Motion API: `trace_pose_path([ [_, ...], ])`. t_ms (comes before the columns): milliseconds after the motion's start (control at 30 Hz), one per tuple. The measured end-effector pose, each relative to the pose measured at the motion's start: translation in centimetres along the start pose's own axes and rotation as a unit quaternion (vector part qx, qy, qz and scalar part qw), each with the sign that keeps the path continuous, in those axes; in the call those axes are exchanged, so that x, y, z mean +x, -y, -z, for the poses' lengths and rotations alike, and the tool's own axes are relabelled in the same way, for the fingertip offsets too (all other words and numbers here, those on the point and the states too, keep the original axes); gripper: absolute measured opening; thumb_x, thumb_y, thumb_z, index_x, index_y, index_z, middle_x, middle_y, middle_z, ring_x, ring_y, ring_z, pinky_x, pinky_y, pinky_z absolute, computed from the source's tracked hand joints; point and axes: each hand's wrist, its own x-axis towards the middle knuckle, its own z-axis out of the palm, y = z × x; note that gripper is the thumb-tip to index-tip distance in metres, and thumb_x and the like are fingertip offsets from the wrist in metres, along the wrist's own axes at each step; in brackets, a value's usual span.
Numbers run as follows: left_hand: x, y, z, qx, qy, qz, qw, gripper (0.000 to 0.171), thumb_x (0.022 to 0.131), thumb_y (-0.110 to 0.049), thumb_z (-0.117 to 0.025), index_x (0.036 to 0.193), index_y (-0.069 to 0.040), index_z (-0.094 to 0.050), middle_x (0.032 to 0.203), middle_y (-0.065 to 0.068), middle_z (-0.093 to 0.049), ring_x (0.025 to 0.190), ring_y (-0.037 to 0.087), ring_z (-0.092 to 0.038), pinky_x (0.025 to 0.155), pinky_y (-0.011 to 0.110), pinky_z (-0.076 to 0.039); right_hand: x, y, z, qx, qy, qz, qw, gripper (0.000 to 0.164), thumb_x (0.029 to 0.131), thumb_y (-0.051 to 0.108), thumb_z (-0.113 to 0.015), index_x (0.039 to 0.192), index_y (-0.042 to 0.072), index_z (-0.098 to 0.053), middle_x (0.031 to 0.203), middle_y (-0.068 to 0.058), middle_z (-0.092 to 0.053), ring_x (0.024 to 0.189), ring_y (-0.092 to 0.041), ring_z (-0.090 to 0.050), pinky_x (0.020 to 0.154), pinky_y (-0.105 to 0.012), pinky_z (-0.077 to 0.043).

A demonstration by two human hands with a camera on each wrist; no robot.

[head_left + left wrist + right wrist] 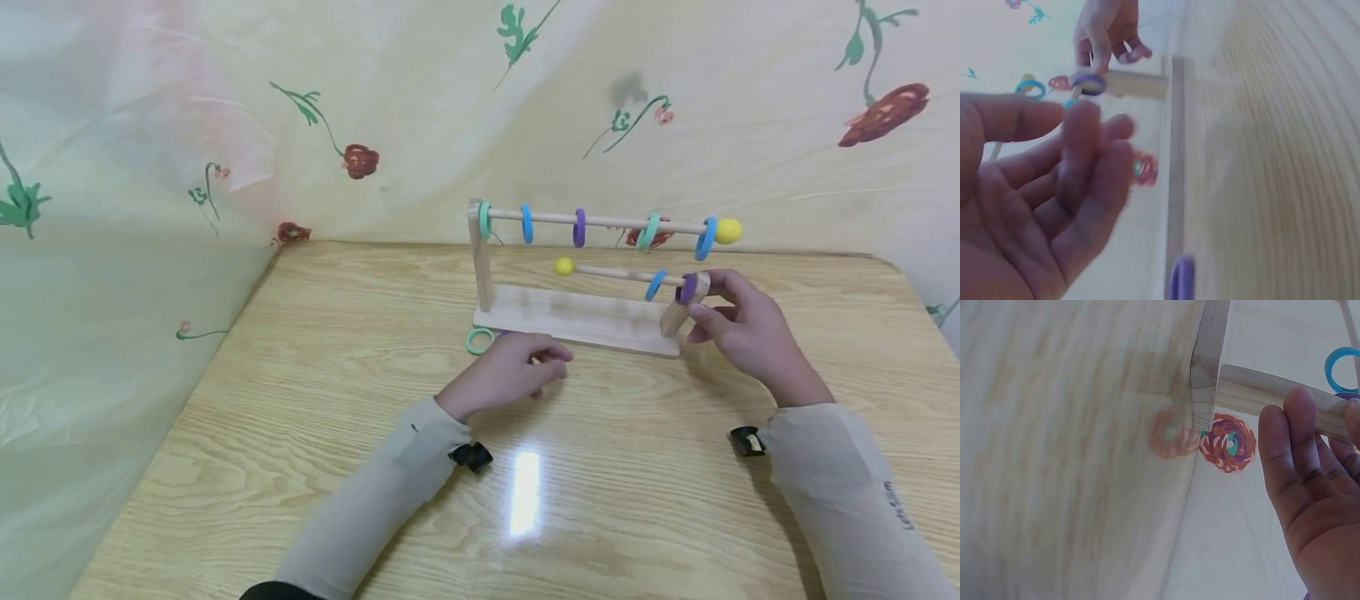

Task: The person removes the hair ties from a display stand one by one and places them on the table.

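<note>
A wooden ring stand (577, 317) has two rods on posts at opposite ends. Green, blue and purple rings hang along the upper rod (618, 222); the lower rod (626, 273) carries a blue ring (656, 285) and a purple ring (686, 288), the purple one close against the right post. My right hand (750, 329) grips the top of that right post (1254, 389), thumb in front. My left hand (513, 371) hovers before the base, its fingers loosely curled and holding nothing. Beside it lies a green ring (480, 341); a purple ring (1182, 278) is mostly hidden behind the hand.
Yellow balls cap the free ends of the upper (728, 231) and lower (564, 267) rods. The stand is near the back edge of a wood-grain table (337, 375), against a flower-printed sheet (420, 108).
</note>
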Motion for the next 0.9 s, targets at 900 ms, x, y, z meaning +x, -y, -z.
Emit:
trace_pose_path([
  [900,8.7,-1.3,-7.6,-0.326,-0.156,-0.060,0.9305,0.043,0.102,-0.011,-0.063,0.144,-0.011,-0.056,0.081,-0.002,-0.069,0.056,0.011,-0.060,0.060,0.022,-0.056,-0.2,0.0,-0.2,-0.014,-0.014,0.015,1.000,0.038,0.106,0.010,-0.052,0.143,0.003,-0.044,0.125,-0.020,-0.054,0.067,-0.017,-0.066,0.058,-0.028,-0.057],
])
